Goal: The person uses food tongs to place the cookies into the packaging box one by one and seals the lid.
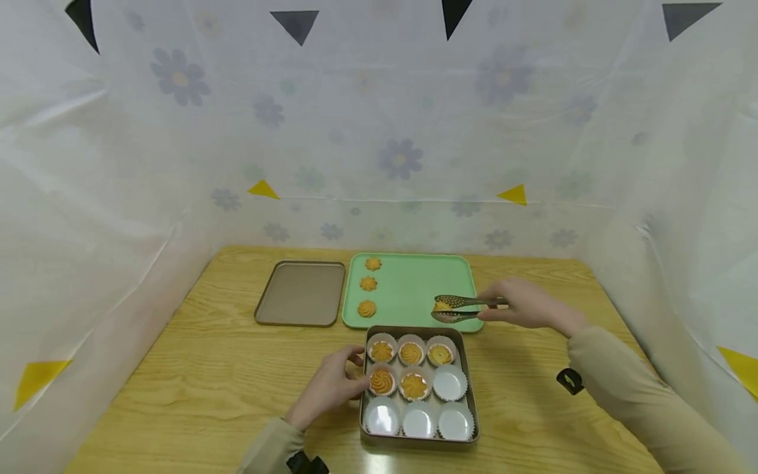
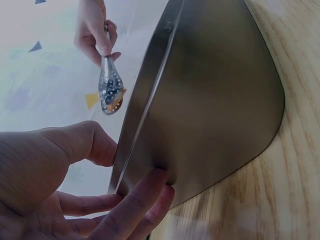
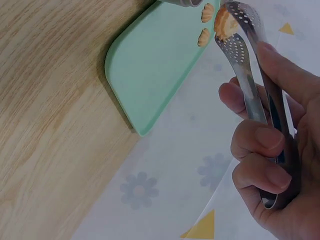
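On the pale wood-grain tabletop [image 1: 195, 368], a flat brownish metal lid [image 1: 301, 292] lies at about ten o'clock from the square tin [image 1: 417, 440]. The left hand [image 1: 328, 388] rests at the tin's nine o'clock side, its fingers [image 2: 145, 200] loosely spread and pressed against the smooth metal wall. Inside sit fluted white paper cups, five of them holding ridged, swirled golden cookies [image 1: 381, 380]. At twelve o'clock lies a smooth mint-green tray [image 1: 414, 280] with rounded corners, three cookies in a column at its left. The right hand [image 1: 527, 304] grips perforated steel tongs [image 1: 464, 308], fingers [image 3: 260, 145] curled round the handles; their long axis runs three to nine o'clock, tips pointing left, pinching one cookie [image 1: 441, 306] above the tray's near right corner.
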Motion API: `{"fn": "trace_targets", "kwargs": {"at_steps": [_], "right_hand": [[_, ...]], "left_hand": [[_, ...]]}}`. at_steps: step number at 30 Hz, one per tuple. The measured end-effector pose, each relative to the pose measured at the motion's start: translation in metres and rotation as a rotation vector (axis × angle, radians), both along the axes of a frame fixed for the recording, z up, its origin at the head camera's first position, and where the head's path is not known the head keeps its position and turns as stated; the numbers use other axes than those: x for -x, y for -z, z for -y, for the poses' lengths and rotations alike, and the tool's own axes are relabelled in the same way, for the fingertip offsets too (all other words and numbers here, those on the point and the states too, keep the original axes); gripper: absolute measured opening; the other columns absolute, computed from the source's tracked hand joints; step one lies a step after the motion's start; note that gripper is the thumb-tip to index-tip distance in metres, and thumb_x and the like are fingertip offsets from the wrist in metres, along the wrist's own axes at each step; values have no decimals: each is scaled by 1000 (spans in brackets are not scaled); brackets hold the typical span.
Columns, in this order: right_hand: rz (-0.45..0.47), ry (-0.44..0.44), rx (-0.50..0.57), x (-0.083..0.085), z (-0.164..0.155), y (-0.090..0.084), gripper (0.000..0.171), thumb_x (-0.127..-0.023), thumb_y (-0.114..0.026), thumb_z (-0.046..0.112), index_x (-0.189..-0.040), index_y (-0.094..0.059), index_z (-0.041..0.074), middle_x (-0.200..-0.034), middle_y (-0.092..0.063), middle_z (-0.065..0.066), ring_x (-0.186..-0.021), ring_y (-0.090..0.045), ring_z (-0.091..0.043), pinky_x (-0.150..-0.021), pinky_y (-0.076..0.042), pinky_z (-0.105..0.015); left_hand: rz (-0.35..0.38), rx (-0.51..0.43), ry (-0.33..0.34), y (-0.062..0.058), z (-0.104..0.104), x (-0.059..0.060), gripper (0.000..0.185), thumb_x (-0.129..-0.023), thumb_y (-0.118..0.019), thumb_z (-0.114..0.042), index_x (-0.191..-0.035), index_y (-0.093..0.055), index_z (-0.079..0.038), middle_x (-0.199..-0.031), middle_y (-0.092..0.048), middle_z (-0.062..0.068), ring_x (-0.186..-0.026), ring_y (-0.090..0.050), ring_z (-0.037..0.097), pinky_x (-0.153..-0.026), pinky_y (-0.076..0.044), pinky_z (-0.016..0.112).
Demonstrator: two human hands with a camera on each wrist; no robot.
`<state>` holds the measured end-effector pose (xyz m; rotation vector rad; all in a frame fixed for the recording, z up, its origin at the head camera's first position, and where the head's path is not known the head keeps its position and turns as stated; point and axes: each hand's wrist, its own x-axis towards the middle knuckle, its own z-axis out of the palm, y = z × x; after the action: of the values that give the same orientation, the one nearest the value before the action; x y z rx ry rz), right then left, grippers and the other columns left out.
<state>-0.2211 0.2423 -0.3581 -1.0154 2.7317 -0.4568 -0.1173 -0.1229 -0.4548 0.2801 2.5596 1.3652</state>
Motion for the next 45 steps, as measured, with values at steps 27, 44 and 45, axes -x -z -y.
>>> {"fn": "trace_targets", "kwargs": {"at_steps": [27,44,45], "right_hand": [[52,-204,-180,-27,12,-4,34,-89,-71,41,-115,-75,20,-81,-61,21,-80,-56,0,-70,-49,-26],[140,-93,-270,-35,24,-4,29,-79,-80,39,-104,-77,24,-81,-62,20,-80,-57,-1,-75,-52,-30],[148,-90,-272,-36,26,-4,28,-79,-81,39,-103,-77,24,-81,-63,20,-79,-57,-1,-73,-51,-29]], "left_hand": [[0,9,0,1,1,0,59,-83,-73,-9,-136,-52,8,-112,-66,21,-83,-67,20,-64,-57,23],[-6,-40,0,0,0,-2,62,-81,-74,-7,-136,-51,10,-111,-66,21,-85,-68,22,-66,-59,25],[-9,-38,0,1,0,-2,62,-81,-74,-7,-136,-51,10,-110,-66,21,-85,-68,22,-66,-59,25]]}}
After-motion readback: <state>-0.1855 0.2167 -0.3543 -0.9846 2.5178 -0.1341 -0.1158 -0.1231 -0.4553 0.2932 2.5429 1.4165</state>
